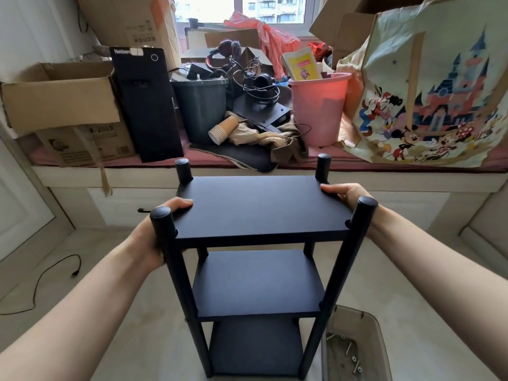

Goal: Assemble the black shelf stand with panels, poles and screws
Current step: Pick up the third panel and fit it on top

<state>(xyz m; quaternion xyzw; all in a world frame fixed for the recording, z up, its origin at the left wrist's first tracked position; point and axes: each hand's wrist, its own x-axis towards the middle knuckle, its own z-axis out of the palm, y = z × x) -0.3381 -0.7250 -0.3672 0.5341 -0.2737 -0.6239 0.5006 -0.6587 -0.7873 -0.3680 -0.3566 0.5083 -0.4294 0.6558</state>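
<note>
Head view is looking down on a bin [354, 320] cut off at the bottom edge, a pale box holding a few loose screws [354, 358] too small to read clearly. Beside it, the stand [258, 270] is standing upright on a light, smooth floor [115, 270], its three matte black panels stacked between four round poles; the feet of the poles are hard to make out in the shadow below.

Left hand [154, 237] is gripping the left edge of the top panel [261, 207], thumb lying on top and fingers curled underneath, partly hidden behind the near left pole [165, 232]. Right hand [346, 195] is gripping the right edge the same way, thumb resting flat on the surface, the rest hidden behind the near right pole [357, 224].

Beyond, a ledge [247, 171] with a reddish mat is running under the window [239, 8], crowded with a cardboard box [60, 97], a black computer tower [148, 105], a dark bucket [200, 105], a pink bucket [319, 105], tangled headphones [261, 81] and a large cartoon-printed bag [428, 100]. A thin black cable [55, 268] is lying on the floor at left.
</note>
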